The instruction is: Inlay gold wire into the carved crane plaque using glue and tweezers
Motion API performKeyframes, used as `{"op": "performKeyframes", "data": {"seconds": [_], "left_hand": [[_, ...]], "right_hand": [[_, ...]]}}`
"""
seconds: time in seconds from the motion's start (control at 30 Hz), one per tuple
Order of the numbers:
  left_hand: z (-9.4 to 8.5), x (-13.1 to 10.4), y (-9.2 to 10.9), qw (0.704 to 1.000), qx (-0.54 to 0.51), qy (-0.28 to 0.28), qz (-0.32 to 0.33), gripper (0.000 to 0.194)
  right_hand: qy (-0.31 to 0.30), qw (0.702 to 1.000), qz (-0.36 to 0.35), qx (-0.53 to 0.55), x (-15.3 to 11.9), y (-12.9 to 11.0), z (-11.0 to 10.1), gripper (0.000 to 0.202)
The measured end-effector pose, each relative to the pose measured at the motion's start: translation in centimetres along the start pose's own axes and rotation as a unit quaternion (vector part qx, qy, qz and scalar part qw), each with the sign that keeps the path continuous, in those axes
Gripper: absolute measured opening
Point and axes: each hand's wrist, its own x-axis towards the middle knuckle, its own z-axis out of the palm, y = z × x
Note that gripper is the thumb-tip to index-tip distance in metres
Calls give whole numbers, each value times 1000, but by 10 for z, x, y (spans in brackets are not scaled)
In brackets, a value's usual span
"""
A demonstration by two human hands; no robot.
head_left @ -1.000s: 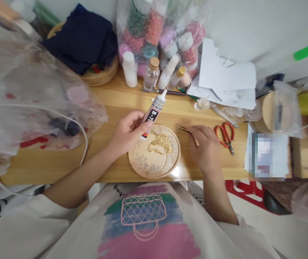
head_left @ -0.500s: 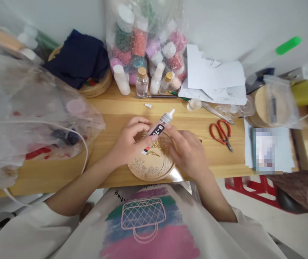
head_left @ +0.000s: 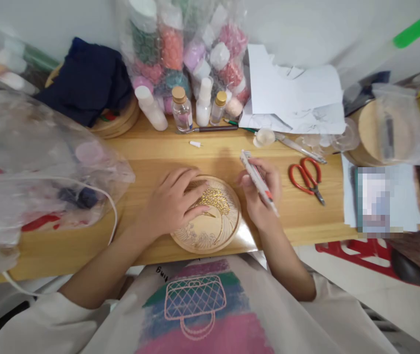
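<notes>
- White tube (head_left: 256, 178) — in the right hand (head_left: 256, 205), gripped between thumb and curled fingers, just right of the round board (head_left: 200, 233) and apart from it.
- Its long axis slants across the right hand, one end far and to the left, the other back toward the wrist; which way the nozzle points, I cannot tell.
- Left hand (head_left: 169, 204) lies over the board's left side, fingers loosely spread — no object visible in them — covering part of the gold bird design (head_left: 213, 198).
- Small white cap (head_left: 195, 144) lies on the bench (head_left: 151, 152) beyond the board, nearer the left fingers.
- Red-handled pliers (head_left: 306, 178) rest right of the right hand; a dark-handled tool (head_left: 217, 129) lies before the bottles (head_left: 182, 118).
</notes>
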Motion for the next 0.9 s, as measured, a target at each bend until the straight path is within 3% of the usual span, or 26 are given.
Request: {"op": "performKeyframes", "data": {"seconds": [0.2, 0.53, 0.7, 0.9], "left_hand": [[5, 0, 2, 1000, 9, -3, 4, 41], [0, 3, 2, 999, 41, -6, 16, 40], [0, 3, 2, 999, 50, -8, 13, 42], [0, 2, 2, 999, 31, -7, 5, 41]], "right_hand": [[3, 996, 73, 50, 1, -2, 3, 24], [37, 990, 48, 131, 3, -4, 3, 22], [34, 994, 60, 79, 2, -5, 1, 32], [34, 994, 68, 80, 2, -6, 1, 27]]}}
